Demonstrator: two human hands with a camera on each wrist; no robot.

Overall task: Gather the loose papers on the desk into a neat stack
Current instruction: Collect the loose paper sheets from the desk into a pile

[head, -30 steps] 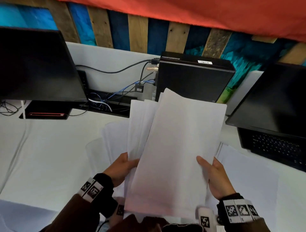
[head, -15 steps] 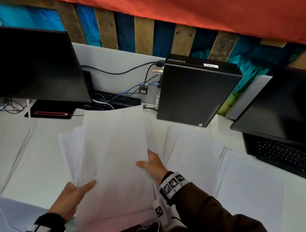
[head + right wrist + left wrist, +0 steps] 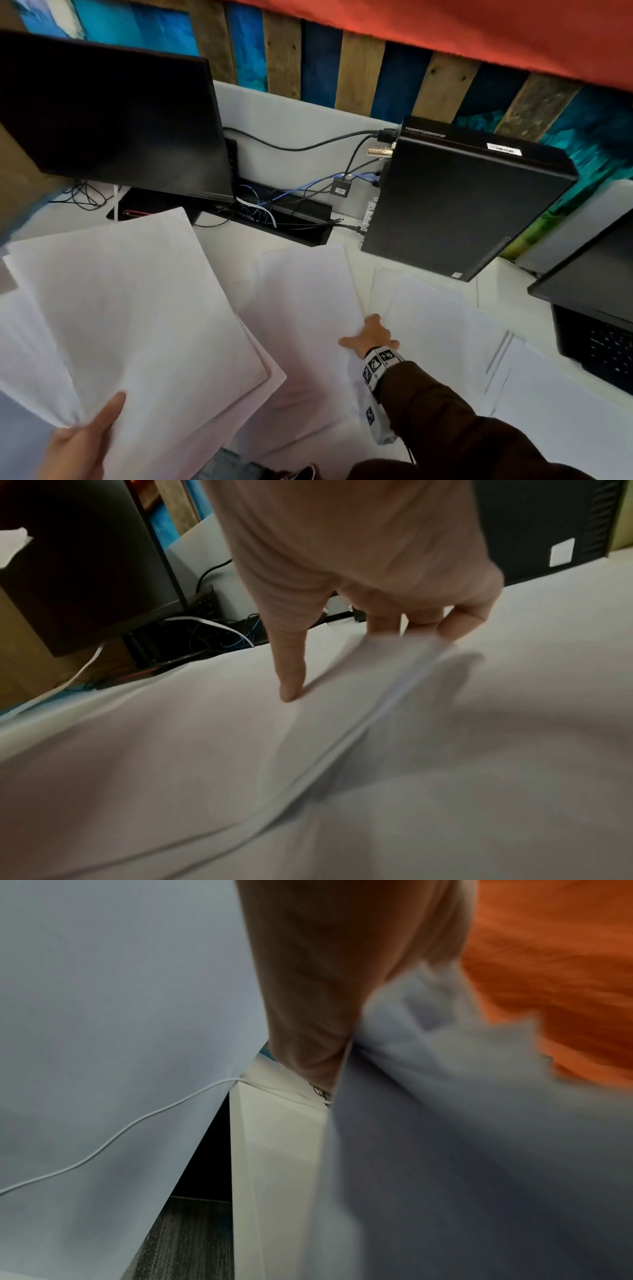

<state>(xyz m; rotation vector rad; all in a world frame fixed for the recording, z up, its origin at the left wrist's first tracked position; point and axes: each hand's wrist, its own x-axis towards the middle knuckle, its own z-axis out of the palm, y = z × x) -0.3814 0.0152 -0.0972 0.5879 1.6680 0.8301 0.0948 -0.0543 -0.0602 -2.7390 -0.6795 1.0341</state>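
My left hand (image 3: 85, 435) grips a fanned bundle of white papers (image 3: 137, 325) by its near corner, thumb on top, raised over the desk's left side. In the left wrist view the bundle (image 3: 479, 1150) is blurred beside the thumb. My right hand (image 3: 368, 334) reaches to a loose sheet (image 3: 308, 308) lying mid-desk. Seen from the right wrist, the thumb (image 3: 291, 685) presses on that sheet (image 3: 171, 737) and the fingers (image 3: 459, 620) curl under its lifted right edge. More loose sheets (image 3: 428, 325) lie to the right, with others (image 3: 565, 418) nearer the front right.
A dark monitor (image 3: 113, 120) stands at the back left, a black computer case (image 3: 462, 205) at the back middle, and an open laptop (image 3: 599, 325) at the right. A cable tray (image 3: 284, 219) with tangled wires runs behind the papers on the white desk (image 3: 226, 260).
My right hand has let go of the bundle and reached right to the mid-desk sheet. The left hand has carried the bundle leftward alone.
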